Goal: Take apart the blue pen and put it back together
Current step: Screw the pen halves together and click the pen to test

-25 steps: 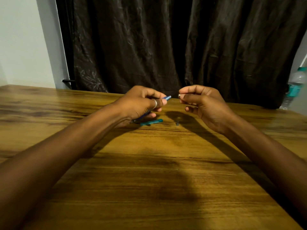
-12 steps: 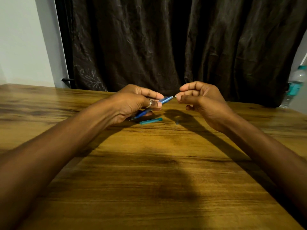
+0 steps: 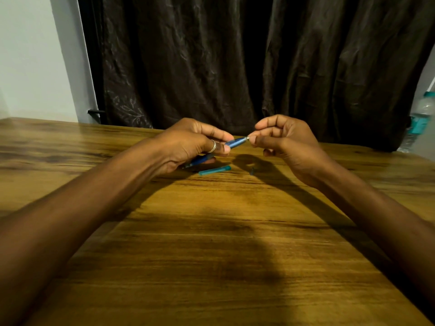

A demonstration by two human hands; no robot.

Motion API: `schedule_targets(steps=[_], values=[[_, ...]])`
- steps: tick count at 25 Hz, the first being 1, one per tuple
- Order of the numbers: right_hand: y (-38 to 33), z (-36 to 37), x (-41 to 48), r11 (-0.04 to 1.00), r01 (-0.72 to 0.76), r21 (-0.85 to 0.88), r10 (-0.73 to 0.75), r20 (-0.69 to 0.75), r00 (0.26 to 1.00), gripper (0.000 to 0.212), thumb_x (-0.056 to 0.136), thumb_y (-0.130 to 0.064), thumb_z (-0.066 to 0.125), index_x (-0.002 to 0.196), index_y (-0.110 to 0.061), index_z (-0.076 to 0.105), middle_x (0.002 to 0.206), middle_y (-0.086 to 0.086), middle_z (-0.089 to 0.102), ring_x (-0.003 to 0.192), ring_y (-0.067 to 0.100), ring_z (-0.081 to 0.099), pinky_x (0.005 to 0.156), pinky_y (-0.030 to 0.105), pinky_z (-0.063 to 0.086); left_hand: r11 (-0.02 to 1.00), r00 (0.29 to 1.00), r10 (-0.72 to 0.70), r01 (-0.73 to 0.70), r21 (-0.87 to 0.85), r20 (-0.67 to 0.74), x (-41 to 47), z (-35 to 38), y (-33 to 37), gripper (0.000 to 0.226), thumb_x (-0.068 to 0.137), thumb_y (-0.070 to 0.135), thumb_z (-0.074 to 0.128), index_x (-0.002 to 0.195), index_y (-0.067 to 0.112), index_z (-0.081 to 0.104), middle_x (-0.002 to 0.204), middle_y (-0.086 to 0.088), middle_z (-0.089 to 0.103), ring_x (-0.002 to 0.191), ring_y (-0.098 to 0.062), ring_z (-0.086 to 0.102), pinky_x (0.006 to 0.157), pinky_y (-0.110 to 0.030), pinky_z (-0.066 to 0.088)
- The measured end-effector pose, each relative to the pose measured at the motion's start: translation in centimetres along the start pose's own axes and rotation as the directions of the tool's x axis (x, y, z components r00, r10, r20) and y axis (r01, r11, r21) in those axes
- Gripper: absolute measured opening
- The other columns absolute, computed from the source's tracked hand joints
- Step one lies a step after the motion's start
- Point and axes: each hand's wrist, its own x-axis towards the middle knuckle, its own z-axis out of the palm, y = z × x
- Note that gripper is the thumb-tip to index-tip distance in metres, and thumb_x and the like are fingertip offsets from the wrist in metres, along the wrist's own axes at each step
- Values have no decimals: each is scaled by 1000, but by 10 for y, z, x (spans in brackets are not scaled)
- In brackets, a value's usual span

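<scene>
My left hand (image 3: 190, 144) grips the blue pen barrel (image 3: 233, 143) above the wooden table (image 3: 211, 243), its front end pointing right. My right hand (image 3: 282, 137) pinches a small silvery tip piece (image 3: 247, 138) right at the barrel's front end, touching it. On the table below lies a teal pen cap (image 3: 214, 170), with a tiny dark part (image 3: 251, 171) just to its right. The barrel's rear end (image 3: 200, 160) sticks out under my left palm.
A dark curtain (image 3: 235, 67) hangs behind the table's far edge. A plastic water bottle (image 3: 421, 118) with a teal label stands at the far right. A pale wall (image 3: 35, 55) is at the left.
My right hand moved left and brought the small tip piece up against the barrel's front end. My left hand tilted the barrel slightly toward it.
</scene>
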Motion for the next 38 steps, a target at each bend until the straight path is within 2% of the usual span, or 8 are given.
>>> schedule_targets(steps=[5, 10, 15, 20, 26, 31, 34, 38], values=[[-3, 0, -1, 999, 11, -38, -10, 23, 1000, 25, 84, -2, 76, 105, -11, 64, 85, 3, 77, 76, 9, 70, 58, 17, 51, 1000, 1000, 3, -3, 29, 4, 0, -1, 1, 25, 75, 7, 83, 92, 26, 83, 96, -4, 81, 98, -20, 76, 90, -37, 60], [-3, 2, -3, 991, 44, -129, -38, 46, 998, 24, 84, -1, 76, 100, -14, 64, 83, 3, 75, 77, 15, 68, 60, 18, 52, 999, 1000, -8, 7, 49, 9, -2, 1, 2, 23, 76, 6, 82, 89, 24, 84, 92, -1, 81, 85, -10, 77, 69, -22, 61], [-3, 2, -3, 995, 21, -99, -15, 60, 998, 24, 86, 0, 74, 103, -11, 63, 79, 3, 75, 73, 10, 71, 59, 18, 53, 998, 1000, -7, 7, 55, -3, -1, 2, 1, 23, 76, 5, 82, 86, 26, 84, 94, 0, 81, 84, -11, 76, 73, -25, 62], [-4, 4, -4, 999, -19, -38, 22, 75, 997, 25, 87, 3, 71, 108, -6, 60, 84, 13, 76, 74, 14, 74, 59, 20, 55, 999, 1000, -10, 10, 31, -5, -2, 3, 1, 23, 76, 4, 82, 87, 25, 84, 98, -3, 81, 89, -14, 75, 78, -28, 63], [-5, 4, -3, 954, -150, 259, 130, 90, 987, 28, 88, 10, 66, 110, -3, 56, 86, 15, 73, 79, 23, 76, 61, 23, 58, 999, 999, -33, 33, 7, 13, -4, 5, 4, 22, 78, 3, 80, 88, 23, 83, 95, 2, 81, 92, -13, 75, 80, -28, 62], [-4, 3, -4, 913, -198, 357, 163, 126, 979, 27, 88, 12, 64, 110, -2, 55, 87, 18, 76, 80, 27, 78, 65, 24, 61, 999, 999, -21, 22, -36, 38, -7, 5, 5, 23, 80, 2, 78, 96, 18, 80, 90, -1, 81, 87, -11, 75, 79, -27, 62], [-5, 3, -4, 877, -203, 435, 166, 123, 978, 28, 88, 14, 63, 109, -1, 53, 87, 20, 76, 82, 29, 78, 66, 25, 61, 997, 999, -20, 22, -72, 34, -6, 5, 5, 23, 81, 0, 77, 97, 17, 78, 97, -7, 80, 90, -15, 75, 77, -26, 61], [-5, 3, -4, 884, -192, 427, 153, 125, 980, 30, 88, 15, 63, 110, -2, 53, 91, 23, 73, 82, 31, 78, 67, 25, 62, 997, 999, -23, 25, -70, 39, -5, 4, 5, 23, 80, 1, 78, 95, 18, 79, 99, -8, 80, 90, -14, 75, 77, -26, 62]])
